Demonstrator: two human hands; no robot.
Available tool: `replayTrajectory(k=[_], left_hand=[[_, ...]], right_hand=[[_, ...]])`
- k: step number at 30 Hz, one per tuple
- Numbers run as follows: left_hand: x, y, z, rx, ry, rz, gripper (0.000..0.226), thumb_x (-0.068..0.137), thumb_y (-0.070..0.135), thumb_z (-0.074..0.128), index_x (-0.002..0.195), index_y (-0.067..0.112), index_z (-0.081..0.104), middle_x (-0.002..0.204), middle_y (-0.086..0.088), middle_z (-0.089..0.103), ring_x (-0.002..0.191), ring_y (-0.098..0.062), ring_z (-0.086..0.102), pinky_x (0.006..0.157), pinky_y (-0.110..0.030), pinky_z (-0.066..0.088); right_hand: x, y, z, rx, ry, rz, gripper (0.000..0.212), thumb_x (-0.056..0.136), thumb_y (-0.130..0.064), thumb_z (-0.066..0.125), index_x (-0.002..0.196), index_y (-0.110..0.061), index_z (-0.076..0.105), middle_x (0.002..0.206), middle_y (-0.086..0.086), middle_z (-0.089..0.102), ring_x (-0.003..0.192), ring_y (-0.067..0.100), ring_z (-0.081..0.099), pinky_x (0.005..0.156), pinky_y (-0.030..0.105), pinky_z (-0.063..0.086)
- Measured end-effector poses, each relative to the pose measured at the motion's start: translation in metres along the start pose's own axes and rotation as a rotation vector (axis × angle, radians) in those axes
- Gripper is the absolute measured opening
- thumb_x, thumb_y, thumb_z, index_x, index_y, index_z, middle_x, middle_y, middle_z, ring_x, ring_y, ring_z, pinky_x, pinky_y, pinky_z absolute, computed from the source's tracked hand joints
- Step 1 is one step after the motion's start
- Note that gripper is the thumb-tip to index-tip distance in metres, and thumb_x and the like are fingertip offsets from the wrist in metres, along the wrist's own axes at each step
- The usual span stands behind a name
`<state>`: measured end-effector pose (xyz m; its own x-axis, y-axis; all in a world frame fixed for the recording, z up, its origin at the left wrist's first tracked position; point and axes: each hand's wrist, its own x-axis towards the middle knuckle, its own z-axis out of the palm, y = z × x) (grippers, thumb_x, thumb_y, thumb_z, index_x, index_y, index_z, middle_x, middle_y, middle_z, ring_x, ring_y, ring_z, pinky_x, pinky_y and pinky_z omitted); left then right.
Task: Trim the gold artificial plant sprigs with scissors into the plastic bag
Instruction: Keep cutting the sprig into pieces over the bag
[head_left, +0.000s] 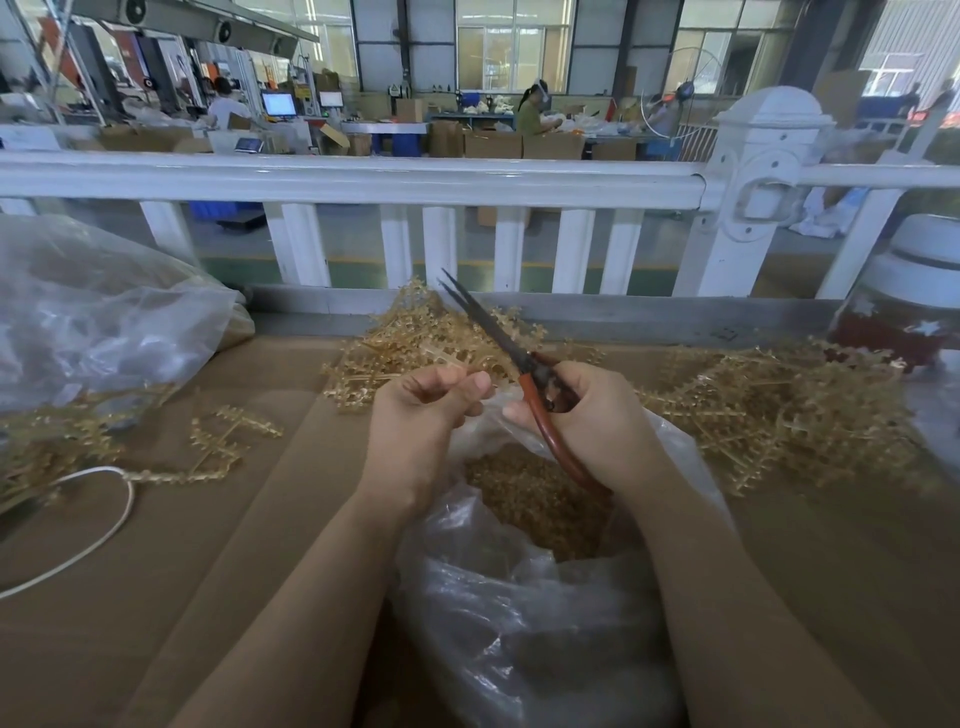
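Left hand (431, 410) pinches gold sprig (415, 338), pile at 12 o'clock. Right hand (587, 415) grips scissors (498, 338), blades slightly parted. Bag (519, 597) at 6 o'clock. Risk: trimmings miss bag mouth, blades nick fingertips.

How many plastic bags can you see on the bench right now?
2. One open plastic bag lies below the hands, holding gold trimmings. A second plastic bag sits at the far left. Others may be out of view.

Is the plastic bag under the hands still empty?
No, the bag already holds a heap of gold bits below the left hand and the right hand.
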<state>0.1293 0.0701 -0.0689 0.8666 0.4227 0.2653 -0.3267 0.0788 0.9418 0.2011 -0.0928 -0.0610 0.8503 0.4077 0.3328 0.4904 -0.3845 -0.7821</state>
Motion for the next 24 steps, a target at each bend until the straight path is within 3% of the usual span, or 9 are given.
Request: replayTrajectory(k=[4, 9, 12, 14, 24], left_hand=[[0.0013, 0.0013, -0.0018, -0.011, 0.060, 0.019, 0.018, 0.073, 0.027, 0.079, 0.080, 0.011, 0.075, 0.074, -0.006, 0.069, 0.069, -0.013, 0.059, 0.070, -0.027, 0.050], [-0.0002, 0.0025, -0.0012, 0.016, 0.017, 0.090, 0.016, 0.088, 0.008, 0.069, 0.082, -0.007, 0.067, 0.073, -0.004, 0.068, 0.067, -0.007, 0.061, 0.064, -0.018, 0.051], [0.0013, 0.0024, -0.0017, 0.021, 0.030, 0.077, 0.019, 0.093, 0.003, 0.063, 0.076, 0.005, 0.071, 0.076, -0.006, 0.068, 0.073, -0.013, 0.060, 0.068, -0.020, 0.052], [0.0018, 0.0034, -0.0015, -0.015, 0.021, 0.073, 0.028, 0.095, -0.001, 0.058, 0.074, 0.012, 0.071, 0.071, 0.001, 0.069, 0.067, -0.006, 0.061, 0.065, -0.017, 0.051], [0.0031, 0.0068, -0.0012, -0.071, 0.021, 0.017, 0.034, 0.095, 0.000, 0.058, 0.070, 0.016, 0.074, 0.071, 0.002, 0.071, 0.065, -0.002, 0.062, 0.065, -0.014, 0.050]], right_hand=[[-0.0028, 0.0004, -0.0013, -0.209, -0.034, -0.038, 0.059, 0.057, -0.089, 0.060, 0.096, -0.045, 0.055, 0.085, -0.030, 0.062, 0.083, -0.005, 0.060, 0.071, 0.022, 0.048], [-0.0040, 0.0019, -0.0019, -0.317, -0.083, -0.063, 0.059, 0.063, -0.091, 0.055, 0.106, -0.051, 0.044, 0.088, -0.034, 0.053, 0.079, -0.014, 0.051, 0.067, 0.011, 0.038], [-0.0049, 0.0023, -0.0017, -0.366, -0.026, -0.098, 0.058, 0.064, -0.090, 0.055, 0.102, -0.048, 0.045, 0.087, -0.030, 0.056, 0.078, -0.012, 0.051, 0.065, 0.013, 0.039], [-0.0056, 0.0026, -0.0019, -0.388, -0.018, -0.101, 0.056, 0.067, -0.087, 0.058, 0.101, -0.044, 0.048, 0.088, -0.027, 0.059, 0.079, -0.010, 0.053, 0.065, 0.015, 0.041], [-0.0069, 0.0005, -0.0059, -0.472, -0.023, -0.110, 0.056, 0.071, -0.087, 0.057, 0.100, -0.040, 0.053, 0.084, -0.026, 0.058, 0.077, -0.008, 0.053, 0.062, 0.013, 0.037]])
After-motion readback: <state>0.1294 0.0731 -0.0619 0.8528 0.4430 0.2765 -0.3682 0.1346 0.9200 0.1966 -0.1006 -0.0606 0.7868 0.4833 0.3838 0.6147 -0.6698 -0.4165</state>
